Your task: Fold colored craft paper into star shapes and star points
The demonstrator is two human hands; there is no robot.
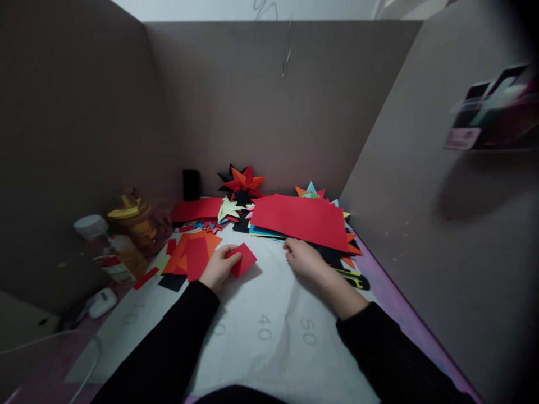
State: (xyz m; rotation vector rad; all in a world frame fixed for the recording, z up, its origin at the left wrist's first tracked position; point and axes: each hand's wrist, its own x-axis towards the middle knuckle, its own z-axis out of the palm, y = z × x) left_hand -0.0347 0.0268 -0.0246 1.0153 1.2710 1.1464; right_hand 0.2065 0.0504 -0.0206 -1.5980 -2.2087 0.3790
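The left hand (219, 268) held a small red square (245, 260) at its left side, thumb on top, fingers closed on it; the square sat turned, one corner toward the far wall (261, 112). The right hand (304, 259) was just beside the near edge of the large red sheet (303, 220) — nearer to it than the left — with its fingers curled, whether around anything the view could not tell. The sheet lay beyond those fingers, its long axis running left to right.

The wall pouch (497, 118) (blurred) runs off the right edge; the bottom edge crops 2 sleeves (168, 342).
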